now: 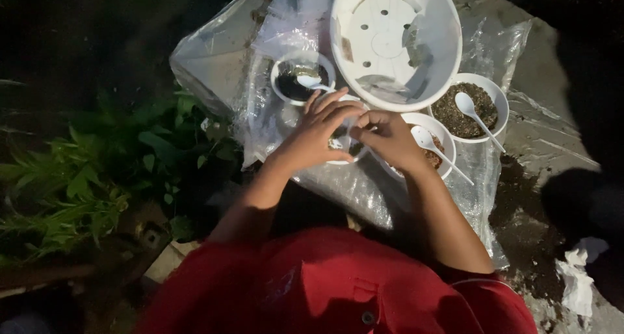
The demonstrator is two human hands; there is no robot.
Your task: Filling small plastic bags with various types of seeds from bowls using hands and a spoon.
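Note:
My left hand (pixel 318 129) lies over a small white bowl (pixel 344 153) on a clear plastic sheet, fingers spread along its rim. My right hand (pixel 389 137) is pinched closed just to its right, fingertips over the same bowl; what it pinches is too small to tell. The bowl's contents are mostly hidden by both hands. A big white plastic pot (pixel 395 41) with drain holes stands just beyond the hands.
Around the hands are a bowl of dark matter with a spoon (pixel 300 80), a bowl of brown grit with a white spoon (pixel 480 106), and another bowl with a spoon (pixel 434 139). Green leafy plants (pixel 97 178) fill the left. Crumpled white paper (pixel 578 275) lies at lower right.

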